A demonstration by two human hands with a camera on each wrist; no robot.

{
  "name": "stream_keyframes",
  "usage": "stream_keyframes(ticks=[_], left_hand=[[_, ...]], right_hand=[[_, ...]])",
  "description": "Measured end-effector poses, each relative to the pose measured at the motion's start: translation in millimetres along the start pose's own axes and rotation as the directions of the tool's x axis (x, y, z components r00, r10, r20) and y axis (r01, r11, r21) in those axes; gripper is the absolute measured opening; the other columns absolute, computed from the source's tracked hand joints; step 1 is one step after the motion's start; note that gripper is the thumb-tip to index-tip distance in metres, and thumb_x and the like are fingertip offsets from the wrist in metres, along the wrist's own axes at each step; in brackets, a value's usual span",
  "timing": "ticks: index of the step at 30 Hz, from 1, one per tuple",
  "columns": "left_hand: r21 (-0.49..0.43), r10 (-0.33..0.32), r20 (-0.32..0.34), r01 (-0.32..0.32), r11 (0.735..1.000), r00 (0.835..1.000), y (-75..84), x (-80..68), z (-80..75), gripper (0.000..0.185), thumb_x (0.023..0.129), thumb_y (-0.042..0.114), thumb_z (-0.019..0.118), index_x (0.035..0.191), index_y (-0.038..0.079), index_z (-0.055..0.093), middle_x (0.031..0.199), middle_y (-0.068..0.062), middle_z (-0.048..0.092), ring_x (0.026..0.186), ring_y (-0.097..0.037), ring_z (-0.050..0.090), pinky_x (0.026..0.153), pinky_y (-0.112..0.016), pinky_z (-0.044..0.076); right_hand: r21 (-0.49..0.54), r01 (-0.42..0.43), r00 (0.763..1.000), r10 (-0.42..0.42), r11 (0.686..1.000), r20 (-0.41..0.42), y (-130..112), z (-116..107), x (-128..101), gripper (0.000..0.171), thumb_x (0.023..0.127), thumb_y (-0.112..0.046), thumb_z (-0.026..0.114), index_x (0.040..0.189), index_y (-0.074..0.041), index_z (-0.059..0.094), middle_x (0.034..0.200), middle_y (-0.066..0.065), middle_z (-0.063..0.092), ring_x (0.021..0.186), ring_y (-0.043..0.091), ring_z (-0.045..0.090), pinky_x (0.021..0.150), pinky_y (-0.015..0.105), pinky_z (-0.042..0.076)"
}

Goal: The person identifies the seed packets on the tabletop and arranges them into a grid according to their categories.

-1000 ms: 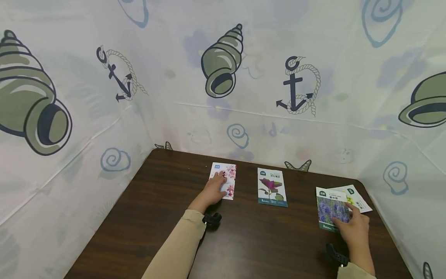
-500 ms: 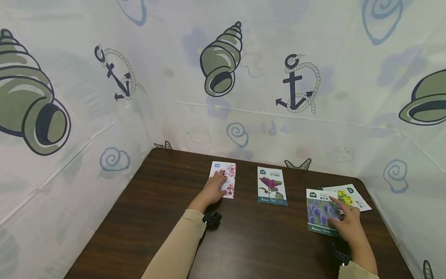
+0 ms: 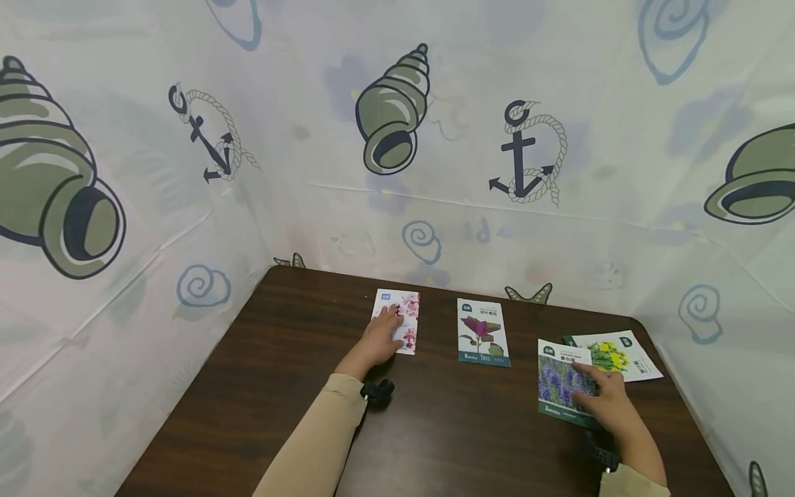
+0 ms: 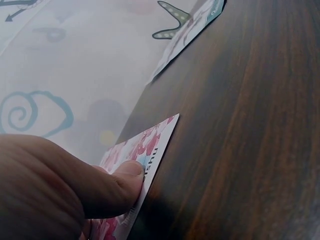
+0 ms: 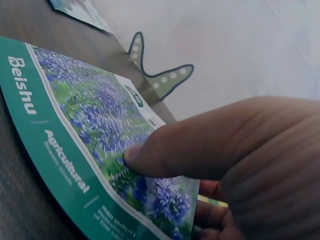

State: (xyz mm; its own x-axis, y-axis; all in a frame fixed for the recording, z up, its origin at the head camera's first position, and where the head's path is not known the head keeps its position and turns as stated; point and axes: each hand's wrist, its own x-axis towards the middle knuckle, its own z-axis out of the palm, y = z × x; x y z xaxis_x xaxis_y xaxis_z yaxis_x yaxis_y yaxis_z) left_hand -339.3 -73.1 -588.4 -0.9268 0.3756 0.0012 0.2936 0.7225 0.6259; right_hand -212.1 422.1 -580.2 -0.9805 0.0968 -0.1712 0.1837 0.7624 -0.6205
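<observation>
My left hand (image 3: 379, 335) lies over a pink-blossom seed packet (image 3: 411, 304) on the table, fingers stretched out across it. The left wrist view shows its thumb (image 4: 125, 182) flat on that packet's printed face. Farther right, my right hand (image 3: 611, 400) holds a lavender seed packet (image 3: 555, 383) by its right side. Close up, the right thumb (image 5: 145, 155) presses on the purple flower picture while other fingers curl at the packet's edge. Partly behind it lies a yellow-flower packet (image 3: 633, 355), turned at an angle. A magenta-flower packet (image 3: 481, 331) lies between the hands.
The dark wooden table (image 3: 279, 414) meets a pale cloth backdrop (image 3: 298, 221) printed with shells and anchors at its back and sides. A dark band with a small device (image 3: 377, 392) sits on the left wrist; another wristband (image 3: 602, 452) is at the right.
My right hand has moved left and slightly toward me with the lavender packet, uncovering more of the yellow-flower packet. The left hand stays on the pink-blossom packet.
</observation>
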Motion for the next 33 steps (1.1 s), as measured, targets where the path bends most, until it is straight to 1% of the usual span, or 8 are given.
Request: stream_keyframes(ticks=[5, 8, 11, 15, 21, 26, 29, 33], left_hand=[[-0.004, 0.004, 0.000, -0.004, 1.000, 1.000, -3.0, -0.2, 0.6, 0.062, 0.103, 0.012, 0.072, 0.159, -0.003, 0.051, 0.179, -0.025, 0.025, 0.170, -0.044, 0.016, 0.137, -0.063, 0.015], [0.005, -0.005, 0.008, 0.005, 1.000, 1.000, -4.6, -1.4, 0.8, 0.062, 0.104, 0.014, 0.072, 0.160, -0.002, 0.051, 0.180, -0.024, 0.024, 0.170, -0.043, 0.015, 0.137, -0.062, 0.015], [0.002, -0.010, 0.016, 0.010, 1.000, 1.000, -4.2, -2.2, -0.4, 0.063, 0.104, 0.014, 0.072, 0.161, -0.001, 0.050, 0.180, -0.024, 0.023, 0.170, -0.042, 0.014, 0.137, -0.062, 0.015], [0.011, -0.001, 0.022, 0.001, 1.000, 1.000, -3.0, -0.8, -1.4, 0.064, 0.104, 0.015, 0.072, 0.162, 0.000, 0.049, 0.180, -0.024, 0.022, 0.171, -0.043, 0.013, 0.137, -0.063, 0.015], [0.081, -0.012, 0.066, 0.006, 0.997, 0.998, -5.9, 3.3, 2.3, 0.065, 0.107, 0.017, 0.068, 0.165, 0.002, 0.045, 0.182, -0.023, 0.019, 0.171, -0.041, 0.011, 0.138, -0.061, 0.014], [0.054, -0.036, 0.092, 0.031, 0.998, 0.995, -9.9, 6.9, 5.8, 0.069, 0.107, 0.015, 0.067, 0.169, 0.004, 0.039, 0.183, -0.020, 0.012, 0.172, -0.039, 0.004, 0.139, -0.060, 0.007], [0.041, -0.037, 0.103, 0.033, 0.999, 0.994, -12.8, 10.1, 8.3, 0.070, 0.107, 0.016, 0.066, 0.170, 0.006, 0.037, 0.184, -0.017, 0.008, 0.173, -0.036, 0.000, 0.139, -0.058, 0.003], [0.034, -0.025, 0.093, 0.022, 0.999, 0.995, -9.5, 11.7, 7.1, 0.069, 0.107, 0.015, 0.067, 0.169, 0.004, 0.039, 0.184, -0.018, 0.011, 0.173, -0.038, 0.002, 0.139, -0.060, 0.004]], right_hand=[[0.131, -0.042, 0.999, 0.040, 0.990, 0.019, 6, 0, -4, 0.076, 0.102, -0.022, 0.078, 0.167, -0.007, 0.042, 0.129, 0.022, 0.023, 0.108, 0.033, 0.031, 0.080, 0.038, 0.035], [0.147, -0.037, 0.999, 0.035, 0.988, 0.016, 7, 2, -7, 0.077, 0.100, -0.023, 0.081, 0.166, -0.009, 0.044, 0.127, 0.018, 0.025, 0.105, 0.030, 0.032, 0.077, 0.034, 0.035], [0.128, -0.007, 1.000, 0.004, 0.992, 0.025, 7, 5, -10, 0.076, 0.099, -0.025, 0.082, 0.165, -0.010, 0.047, 0.122, 0.016, 0.029, 0.099, 0.028, 0.035, 0.073, 0.032, 0.035], [0.082, 0.048, 0.998, -0.052, 0.995, 0.040, 5, 9, -13, 0.073, 0.099, -0.028, 0.082, 0.163, -0.009, 0.050, 0.118, 0.016, 0.032, 0.098, 0.027, 0.035, 0.073, 0.032, 0.034], [0.075, 0.086, 0.995, -0.089, 0.993, 0.042, 1, 19, -22, 0.071, 0.098, -0.025, 0.083, 0.160, -0.005, 0.054, 0.109, 0.013, 0.031, 0.094, 0.027, 0.031, 0.072, 0.033, 0.030], [0.040, 0.114, 0.993, -0.115, 0.993, 0.027, -1, 25, -29, 0.070, 0.098, -0.030, 0.084, 0.158, -0.008, 0.057, 0.109, 0.012, 0.033, 0.094, 0.025, 0.030, 0.074, 0.033, 0.030], [0.020, 0.148, 0.989, -0.148, 0.989, 0.006, -2, 28, -34, 0.068, 0.098, -0.028, 0.084, 0.157, -0.006, 0.058, 0.107, 0.012, 0.033, 0.093, 0.024, 0.029, 0.074, 0.033, 0.029], [-0.006, 0.186, 0.982, -0.186, 0.983, -0.028, -6, 31, -40, 0.064, 0.097, -0.025, 0.085, 0.153, -0.003, 0.061, 0.106, 0.012, 0.035, 0.094, 0.024, 0.030, 0.077, 0.033, 0.030]])
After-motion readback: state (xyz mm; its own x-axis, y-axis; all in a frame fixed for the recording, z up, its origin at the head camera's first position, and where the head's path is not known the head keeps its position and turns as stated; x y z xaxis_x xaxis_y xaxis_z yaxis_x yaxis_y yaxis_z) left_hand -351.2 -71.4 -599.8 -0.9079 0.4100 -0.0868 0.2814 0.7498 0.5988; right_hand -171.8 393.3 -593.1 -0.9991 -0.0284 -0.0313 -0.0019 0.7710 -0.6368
